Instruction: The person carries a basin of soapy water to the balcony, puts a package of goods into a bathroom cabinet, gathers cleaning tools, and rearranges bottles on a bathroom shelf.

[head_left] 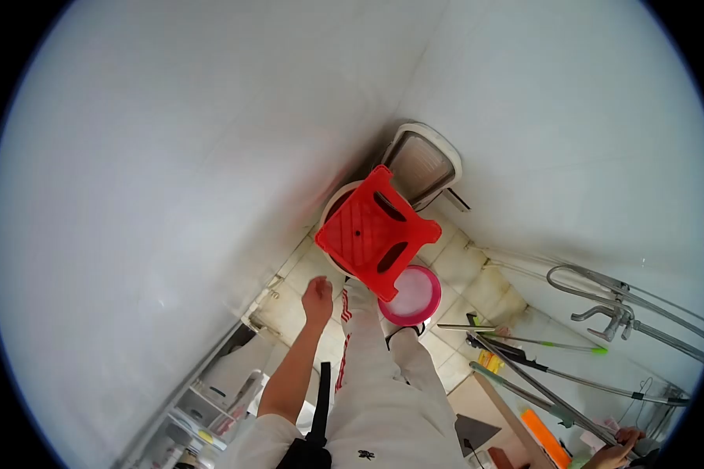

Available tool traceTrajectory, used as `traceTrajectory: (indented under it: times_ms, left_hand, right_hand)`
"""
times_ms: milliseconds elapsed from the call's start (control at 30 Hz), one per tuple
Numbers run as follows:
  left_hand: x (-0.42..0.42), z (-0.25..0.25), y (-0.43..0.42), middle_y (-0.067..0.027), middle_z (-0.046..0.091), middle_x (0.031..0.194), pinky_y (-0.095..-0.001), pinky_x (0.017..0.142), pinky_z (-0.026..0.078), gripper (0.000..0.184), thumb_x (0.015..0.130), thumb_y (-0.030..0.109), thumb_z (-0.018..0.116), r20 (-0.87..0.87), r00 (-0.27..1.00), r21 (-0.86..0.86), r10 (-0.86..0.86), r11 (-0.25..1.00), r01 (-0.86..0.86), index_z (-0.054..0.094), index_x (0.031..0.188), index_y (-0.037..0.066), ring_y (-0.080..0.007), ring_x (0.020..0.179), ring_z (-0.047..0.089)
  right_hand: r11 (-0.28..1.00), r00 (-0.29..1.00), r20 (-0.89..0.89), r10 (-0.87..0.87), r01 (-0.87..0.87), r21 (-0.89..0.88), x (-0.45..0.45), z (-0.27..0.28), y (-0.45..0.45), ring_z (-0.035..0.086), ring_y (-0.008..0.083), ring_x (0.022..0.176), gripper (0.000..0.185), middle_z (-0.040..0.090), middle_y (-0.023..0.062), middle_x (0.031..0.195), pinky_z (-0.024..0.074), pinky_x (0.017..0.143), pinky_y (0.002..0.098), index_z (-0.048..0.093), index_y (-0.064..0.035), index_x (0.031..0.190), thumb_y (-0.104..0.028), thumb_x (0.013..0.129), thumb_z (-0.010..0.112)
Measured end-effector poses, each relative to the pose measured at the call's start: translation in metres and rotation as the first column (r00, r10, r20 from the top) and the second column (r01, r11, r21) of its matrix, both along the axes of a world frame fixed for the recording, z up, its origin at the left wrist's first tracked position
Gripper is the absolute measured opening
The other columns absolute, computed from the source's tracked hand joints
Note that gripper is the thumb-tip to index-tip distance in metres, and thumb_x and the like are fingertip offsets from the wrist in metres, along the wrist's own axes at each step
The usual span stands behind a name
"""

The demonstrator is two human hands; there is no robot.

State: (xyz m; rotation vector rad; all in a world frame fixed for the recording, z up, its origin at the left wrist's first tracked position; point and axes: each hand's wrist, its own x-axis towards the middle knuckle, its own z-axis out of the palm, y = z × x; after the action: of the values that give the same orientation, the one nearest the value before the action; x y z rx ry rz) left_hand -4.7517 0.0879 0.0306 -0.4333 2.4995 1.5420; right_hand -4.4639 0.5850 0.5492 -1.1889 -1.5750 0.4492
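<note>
Through the head camera I found the long-handled tool (524,375) at lower right, inclined above a pale cabinet edge and the tiled floor (285,313). Its long axis ran diagonally from lower right to upper left, and the far end, beside a narrow bar (454,327), pointed toward the pink basin (436,301). The right hand (623,444) was at the near end with fingers bent; I could not tell whether they were clenched on the handle. Other poles crossed close by, one carrying a bright green tip (599,351). An orange panel (545,438) lay near the lower poles. The basin stood on the floor just beyond the wearer's feet and held pale contents. The red stool (357,223) overlapped its rim in view and covered most of a round, pale-rimmed container. Beside the stool, the left hand (317,295) hung apart from it, fingers loosely bent and released. A white-framed unit (422,164) stood in the corner; a metal tap (618,316) was fixed at right.
</note>
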Motion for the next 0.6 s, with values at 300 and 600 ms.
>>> traceTrajectory:
  times_ms: [300, 600]
  left_hand:
    - [-0.165, 0.026, 0.044, -0.0067, 0.063, 0.092, -0.0279, 0.072, 0.049, 0.019, 0.089, 0.014, 0.058, -0.072, 0.997, 0.137, -0.026, 0.990, 0.036, 0.057, 0.103, 0.002, -0.0156, 0.080, 0.061]
    - [-0.139, 0.037, 0.118, -0.0085, 0.061, 0.100, -0.0284, 0.081, 0.048, 0.023, 0.090, 0.013, 0.057, -0.066, 0.929, 0.297, -0.365, 0.881, 0.367, 0.056, 0.108, -0.001, -0.0161, 0.092, 0.058]
  right_hand:
    - [0.964, 0.944, 0.216, -0.249, 0.221, 0.148, -0.098, 0.013, -0.081, 0.047, 0.0156, 0.062, 0.011, 0.047, 0.0050, 0.069, 0.0381, 0.057, 0.0287, 0.051, -0.0033, 0.085, -0.014, 0.086, 0.051]
    - [0.957, 0.932, -0.234, -0.278, 0.291, 0.023, -0.003, 0.038, -0.116, 0.038, 0.0110, 0.060, 0.015, 0.041, 0.0001, 0.066, 0.0366, 0.058, 0.0250, 0.048, -0.0074, 0.077, -0.012, 0.089, 0.055]
